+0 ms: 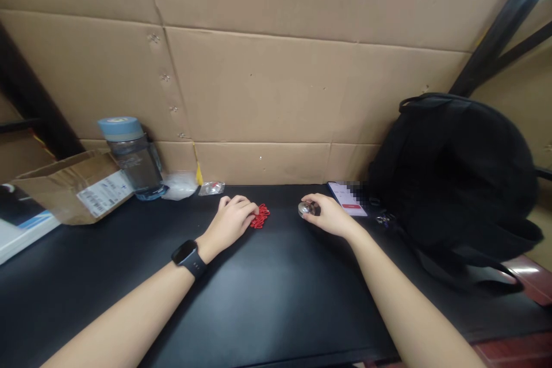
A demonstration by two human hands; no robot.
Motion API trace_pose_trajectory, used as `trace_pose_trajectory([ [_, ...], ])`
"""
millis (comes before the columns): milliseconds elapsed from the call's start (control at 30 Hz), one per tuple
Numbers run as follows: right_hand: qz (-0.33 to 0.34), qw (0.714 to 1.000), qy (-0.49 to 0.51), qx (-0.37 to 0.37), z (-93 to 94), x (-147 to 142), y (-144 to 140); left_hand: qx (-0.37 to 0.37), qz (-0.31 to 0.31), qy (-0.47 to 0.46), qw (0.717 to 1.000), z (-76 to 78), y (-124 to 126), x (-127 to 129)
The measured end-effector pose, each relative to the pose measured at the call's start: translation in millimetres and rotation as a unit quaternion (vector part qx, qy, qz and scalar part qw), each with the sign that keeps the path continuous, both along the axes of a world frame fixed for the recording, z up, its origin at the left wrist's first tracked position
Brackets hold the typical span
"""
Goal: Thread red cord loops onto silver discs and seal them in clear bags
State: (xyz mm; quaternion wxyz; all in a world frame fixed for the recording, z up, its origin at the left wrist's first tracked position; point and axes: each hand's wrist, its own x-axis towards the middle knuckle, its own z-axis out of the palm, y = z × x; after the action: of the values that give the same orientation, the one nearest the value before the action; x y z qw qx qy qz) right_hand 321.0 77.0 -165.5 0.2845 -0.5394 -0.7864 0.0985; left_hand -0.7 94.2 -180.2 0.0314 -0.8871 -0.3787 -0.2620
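On the black tabletop point(267, 276) before a cardboard wall, the left hand point(233, 221) rests curled, touching the red clips point(260, 217), none lifted, while right of them the right hand point(330, 215) grips a round metal piece point(304, 209)

Shiny metal disc point(307, 209), glossy red plastic pieces point(260, 216), smooth matt black tabletop point(267, 293)

Dim, soft light (edges bowed, warped)
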Motion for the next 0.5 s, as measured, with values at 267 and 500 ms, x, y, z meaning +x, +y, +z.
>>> trace_pose_trajectory([
  [267,0.02,0.998,0.05,0.011,3.7,-6.4,-3.4,-0.018,0.034,-0.056,0.998,-1.6,3.8,-2.9],
  [500,0.079,0.994,0.075,-0.011,13.5,-19.9,-12.9,-0.049,0.026,-0.12,0.991,12.3,-2.1,-6.0],
])
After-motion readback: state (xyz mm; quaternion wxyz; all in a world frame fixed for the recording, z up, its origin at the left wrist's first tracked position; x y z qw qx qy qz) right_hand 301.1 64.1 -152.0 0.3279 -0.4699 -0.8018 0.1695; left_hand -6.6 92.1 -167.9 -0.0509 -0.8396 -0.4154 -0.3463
